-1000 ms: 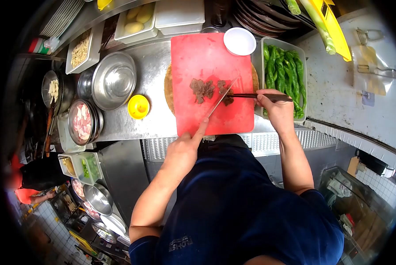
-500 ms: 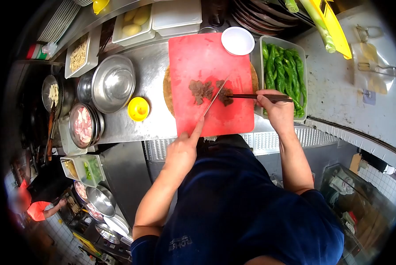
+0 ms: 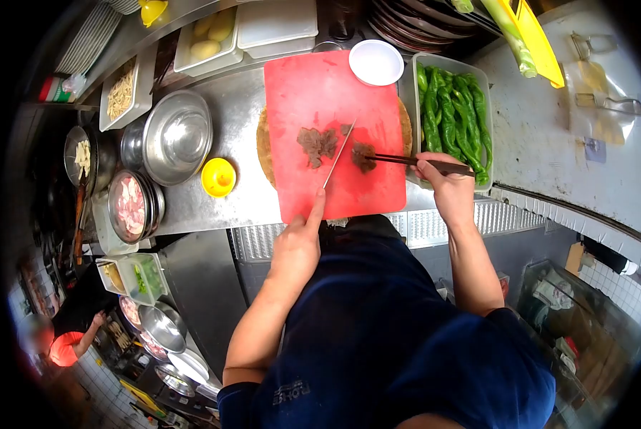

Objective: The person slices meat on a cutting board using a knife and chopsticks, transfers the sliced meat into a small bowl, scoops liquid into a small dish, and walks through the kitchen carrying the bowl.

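Observation:
My left hand [image 3: 297, 247] is closed round the handle of a knife [image 3: 338, 156], index finger stretched toward the blade. The blade stands edge-on over the red cutting board [image 3: 295, 93], between two lots of dark brown cooked meat. Left of it lies a pile of meat slices [image 3: 316, 146]; a small scrap sits by the knife's tip. In my right hand [image 3: 445, 184] is a pair of dark chopsticks [image 3: 399, 158], their tips touching a smaller meat piece [image 3: 363, 156] right of the blade. A white bowl [image 3: 376, 62] rests on the board's far right corner.
A tub of green peppers [image 3: 453, 121] stands right of the board. To the left are a yellow cup [image 3: 218, 177], a steel bowl [image 3: 177, 136] and a plate of raw sliced meat [image 3: 130, 206]. A co-worker in an orange shirt [image 3: 65, 349] is at far left.
The smaller meat piece and chopstick tips now stand apart from the blade, leaving a wider gap. The scene has shifted slightly left. The co-worker's arm has moved.

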The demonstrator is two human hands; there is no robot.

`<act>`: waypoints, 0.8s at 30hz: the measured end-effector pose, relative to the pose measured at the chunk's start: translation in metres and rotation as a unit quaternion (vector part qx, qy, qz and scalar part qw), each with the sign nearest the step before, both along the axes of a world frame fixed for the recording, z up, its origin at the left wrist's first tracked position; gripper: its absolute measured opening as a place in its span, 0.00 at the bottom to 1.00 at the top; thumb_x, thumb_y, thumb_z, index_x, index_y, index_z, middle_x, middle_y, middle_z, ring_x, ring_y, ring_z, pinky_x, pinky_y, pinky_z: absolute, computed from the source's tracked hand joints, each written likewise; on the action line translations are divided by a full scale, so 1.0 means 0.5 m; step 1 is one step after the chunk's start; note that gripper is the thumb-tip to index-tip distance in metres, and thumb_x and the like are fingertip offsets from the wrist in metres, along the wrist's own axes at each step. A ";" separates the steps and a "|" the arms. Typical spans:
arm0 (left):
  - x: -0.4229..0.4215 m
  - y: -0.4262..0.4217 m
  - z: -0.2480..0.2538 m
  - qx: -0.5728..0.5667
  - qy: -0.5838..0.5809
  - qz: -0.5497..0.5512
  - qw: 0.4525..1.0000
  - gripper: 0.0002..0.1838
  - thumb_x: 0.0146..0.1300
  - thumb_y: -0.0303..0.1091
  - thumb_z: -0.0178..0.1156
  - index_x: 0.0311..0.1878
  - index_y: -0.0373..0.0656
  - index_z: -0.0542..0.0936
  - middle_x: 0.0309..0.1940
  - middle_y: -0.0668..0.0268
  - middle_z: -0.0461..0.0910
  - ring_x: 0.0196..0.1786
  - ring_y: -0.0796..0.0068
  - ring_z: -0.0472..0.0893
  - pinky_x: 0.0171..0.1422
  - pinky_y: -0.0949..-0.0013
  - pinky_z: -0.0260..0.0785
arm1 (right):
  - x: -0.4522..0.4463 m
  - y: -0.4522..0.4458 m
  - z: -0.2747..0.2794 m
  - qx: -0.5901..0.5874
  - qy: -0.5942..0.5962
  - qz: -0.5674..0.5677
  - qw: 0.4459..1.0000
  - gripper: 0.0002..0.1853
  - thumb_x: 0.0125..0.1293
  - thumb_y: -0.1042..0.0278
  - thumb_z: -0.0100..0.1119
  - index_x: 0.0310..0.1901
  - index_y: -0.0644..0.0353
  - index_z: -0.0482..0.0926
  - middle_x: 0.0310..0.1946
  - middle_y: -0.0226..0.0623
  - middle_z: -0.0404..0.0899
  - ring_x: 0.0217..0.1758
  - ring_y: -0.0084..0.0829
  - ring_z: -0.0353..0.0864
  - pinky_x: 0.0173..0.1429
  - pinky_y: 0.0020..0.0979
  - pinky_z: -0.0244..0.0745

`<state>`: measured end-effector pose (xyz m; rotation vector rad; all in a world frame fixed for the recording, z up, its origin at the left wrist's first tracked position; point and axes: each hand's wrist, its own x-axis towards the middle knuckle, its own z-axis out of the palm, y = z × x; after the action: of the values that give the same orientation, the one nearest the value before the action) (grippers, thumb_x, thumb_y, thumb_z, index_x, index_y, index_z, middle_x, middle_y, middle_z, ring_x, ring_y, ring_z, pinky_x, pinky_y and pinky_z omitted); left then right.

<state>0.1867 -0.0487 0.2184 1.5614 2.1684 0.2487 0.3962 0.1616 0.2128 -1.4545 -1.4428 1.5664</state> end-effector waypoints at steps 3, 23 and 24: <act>-0.005 -0.012 0.016 0.016 -0.010 -0.021 1.000 0.43 0.62 0.19 0.57 0.82 0.53 0.61 0.30 0.52 0.76 0.30 0.46 0.82 0.37 0.48 0.80 | -0.009 0.003 0.017 0.003 -0.023 0.013 1.000 0.08 0.68 0.80 0.65 0.47 0.72 0.86 0.36 0.42 0.89 0.40 0.26 0.88 0.47 0.24 0.81; -0.017 0.045 0.025 -0.017 -0.046 -0.055 0.997 0.45 0.59 0.17 0.52 0.82 0.53 0.59 0.31 0.46 0.79 0.32 0.44 0.84 0.40 0.46 0.79 | 0.008 0.014 -0.007 -0.007 0.007 0.002 1.000 0.07 0.69 0.82 0.63 0.46 0.73 0.85 0.37 0.44 0.88 0.40 0.28 0.88 0.47 0.25 0.82; -0.012 0.048 0.022 -0.026 -0.043 -0.060 0.997 0.45 0.60 0.18 0.52 0.83 0.54 0.59 0.32 0.46 0.79 0.32 0.44 0.84 0.40 0.46 0.79 | 0.007 0.013 -0.006 -0.006 0.008 0.004 1.000 0.07 0.69 0.82 0.63 0.46 0.73 0.85 0.37 0.44 0.88 0.40 0.29 0.88 0.47 0.25 0.83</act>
<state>0.1809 -0.0248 0.2295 1.6143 1.9929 0.2152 0.3998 0.1682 0.2096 -1.4425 -1.4339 1.5902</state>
